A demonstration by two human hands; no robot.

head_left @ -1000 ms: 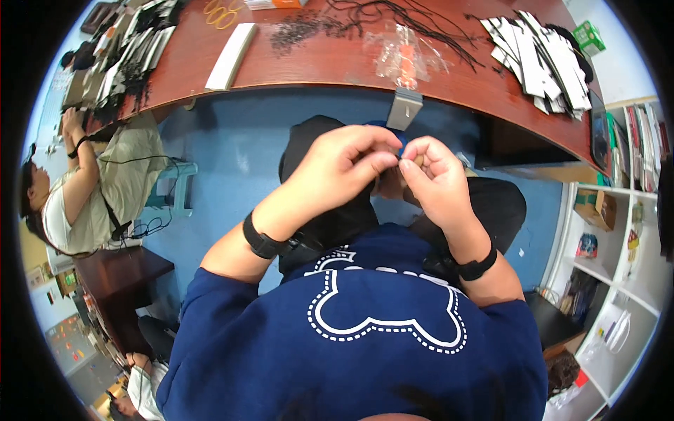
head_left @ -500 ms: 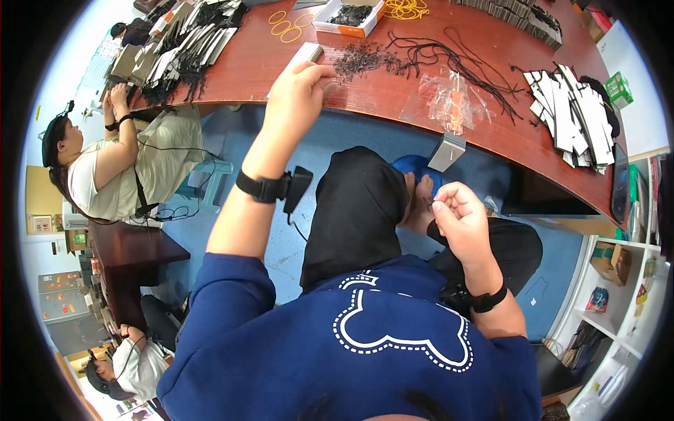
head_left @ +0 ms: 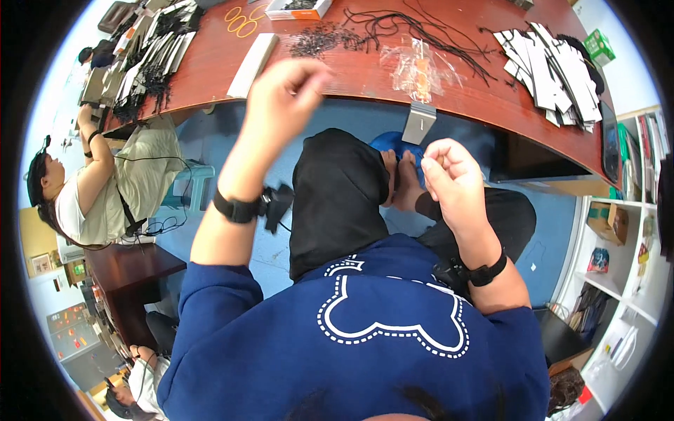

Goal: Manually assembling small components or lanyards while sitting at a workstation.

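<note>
My left hand [head_left: 286,95] is over the near edge of the red-brown table, smeared by motion, its thumb and forefinger drawn together. Anything between them is too small to make out. Nearest to it are a long white strip-shaped stack [head_left: 253,67] and a scattered pile of tiny black pieces [head_left: 319,41]. My right hand [head_left: 455,179] is above my folded leg, fingers curled and thumb pressed to the forefinger; what it pinches is hidden. Just beyond it, a grey-white block of stacked cards [head_left: 419,123] juts past the table edge beside a clear plastic bag [head_left: 420,70].
Black cords [head_left: 428,35] lie across the table [head_left: 337,83]. White tags with black strings [head_left: 551,77] are heaped at right, more tags [head_left: 151,63] at left. An open box [head_left: 298,8] and yellow rings [head_left: 242,21] lie at the back. A co-worker [head_left: 91,182] sits at left.
My left hand has drawn back from the black pieces, uncovering more of the white stack. My right hand has come nearer the grey-white block. The whole view has shifted, with the table higher in it.
</note>
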